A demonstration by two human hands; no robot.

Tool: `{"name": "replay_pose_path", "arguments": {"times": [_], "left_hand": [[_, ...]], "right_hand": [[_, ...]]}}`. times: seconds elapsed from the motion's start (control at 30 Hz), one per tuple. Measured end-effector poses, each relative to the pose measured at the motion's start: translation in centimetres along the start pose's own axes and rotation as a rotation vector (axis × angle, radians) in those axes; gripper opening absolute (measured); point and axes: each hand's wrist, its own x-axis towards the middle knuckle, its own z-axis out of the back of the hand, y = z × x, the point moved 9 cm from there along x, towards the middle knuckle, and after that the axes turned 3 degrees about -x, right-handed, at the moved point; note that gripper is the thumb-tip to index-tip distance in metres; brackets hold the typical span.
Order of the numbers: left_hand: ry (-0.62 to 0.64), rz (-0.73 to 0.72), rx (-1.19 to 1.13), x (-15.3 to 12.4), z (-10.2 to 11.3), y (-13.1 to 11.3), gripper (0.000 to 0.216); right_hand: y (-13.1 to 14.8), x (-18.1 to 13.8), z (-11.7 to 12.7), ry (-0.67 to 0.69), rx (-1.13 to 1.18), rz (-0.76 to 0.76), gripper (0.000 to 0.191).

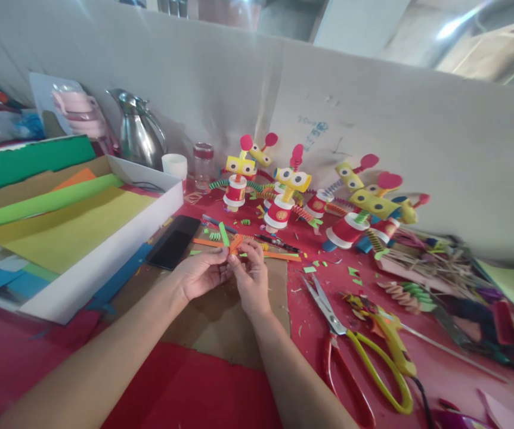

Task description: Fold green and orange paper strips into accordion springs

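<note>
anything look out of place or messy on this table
Yes, small green paper scraps lie strewn on the red tabletop near the open scissors, so that patch looks untidy.

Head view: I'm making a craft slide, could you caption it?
Both hands pinch orange and green paper strips above a brown board, big-eyed cup figures behind, scissors at right.

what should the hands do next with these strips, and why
Perhaps fold the green strip across the orange strip: the left hand and right hand pinch the two close together, the green end sticks up free, and a pleated green spring lies close by.
</note>
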Motion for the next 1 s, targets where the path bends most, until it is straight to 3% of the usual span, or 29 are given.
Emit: {"name": "replay_pose_path", "arguments": {"times": [0.23, 0.57, 0.77, 1.0], "left_hand": [[0.05, 0.103, 0.097, -0.1, 0.2, 0.2, 0.006], [0.248, -0.019, 0.093, -0.4, -1.5, -0.9, 0.027], [0.074, -0.101, -0.082, 0.1, -0.6, -1.0, 0.037], [-0.074, -0.107, -0.099, -0.1, 0.1, -0.6, 0.019]], "right_hand": [[0.6, -0.1, -0.5, 0.083, -0.06, 0.07, 0.013], [0.0, 0.0, -0.5, 0.051, -0.024, 0.026, 0.008], [-0.4, -0.1, -0.5, 0.018, 0.042, -0.012, 0.024], [0.3, 0.0, 0.1, -0.059, -0.049, 0.026, 0.012]]}}
